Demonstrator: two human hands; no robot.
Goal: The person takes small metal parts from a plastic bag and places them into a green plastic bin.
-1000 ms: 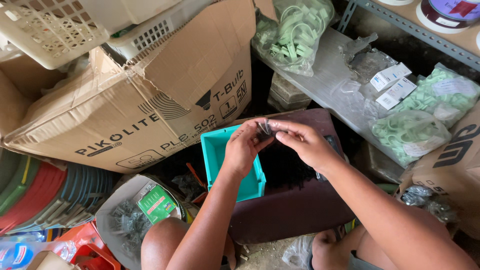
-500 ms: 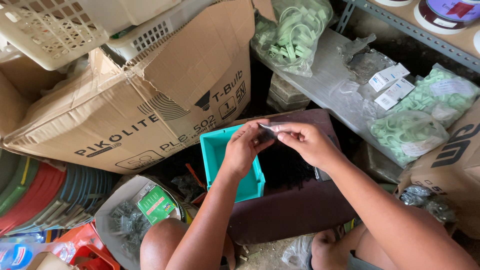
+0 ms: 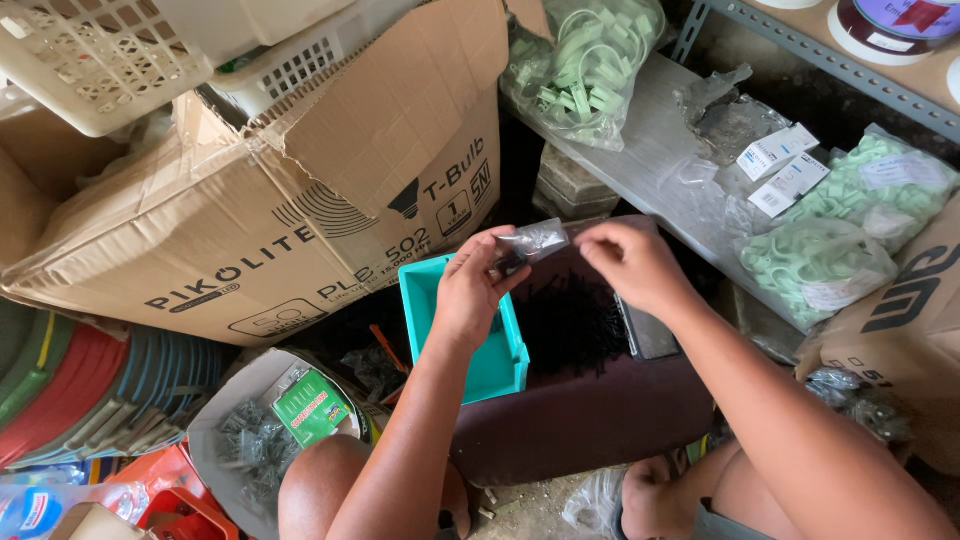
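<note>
Holding small clear packet point(image 3: 535, 240) in left hand point(image 3: 470, 295), grip pinched, frame centre; right hand point(image 3: 630, 262) has let go, fingers loose, above teal tray point(image 3: 425, 300)

- A dark maroon cushioned stool point(image 3: 590, 420) serves as the surface.
- On it, a teal plastic tray point(image 3: 468, 335) sits at the left edge.
- Just right of the tray lies a heap of small black screws point(image 3: 570, 322).
- Right of the heap, well apart from the tray, rests a flat grey metal piece point(image 3: 648, 332).
</note>
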